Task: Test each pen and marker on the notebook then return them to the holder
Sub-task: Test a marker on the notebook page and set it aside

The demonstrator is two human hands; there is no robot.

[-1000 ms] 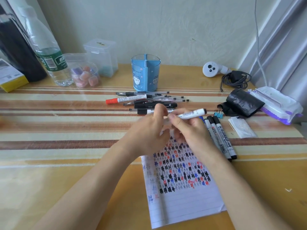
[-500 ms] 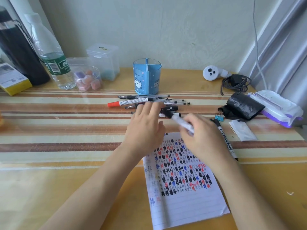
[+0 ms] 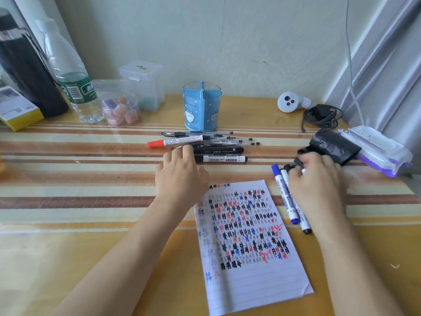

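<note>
Left hand (image 3: 180, 176), fingers relaxed on the pen pile (image 3: 218, 149) at its fingertips, should pinch one barrel; right hand (image 3: 319, 181) curls over markers (image 3: 285, 198) beside the notebook (image 3: 255, 283), grasp indeterminate; holder (image 3: 201, 110) beyond.

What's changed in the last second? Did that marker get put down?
The right hand carried the marker from above the notebook rightward to the markers lying beside it. Whether it still grips it is hidden. The left hand let go and reached forward onto the pen pile. The holder, pile and notebook stayed put.
</note>
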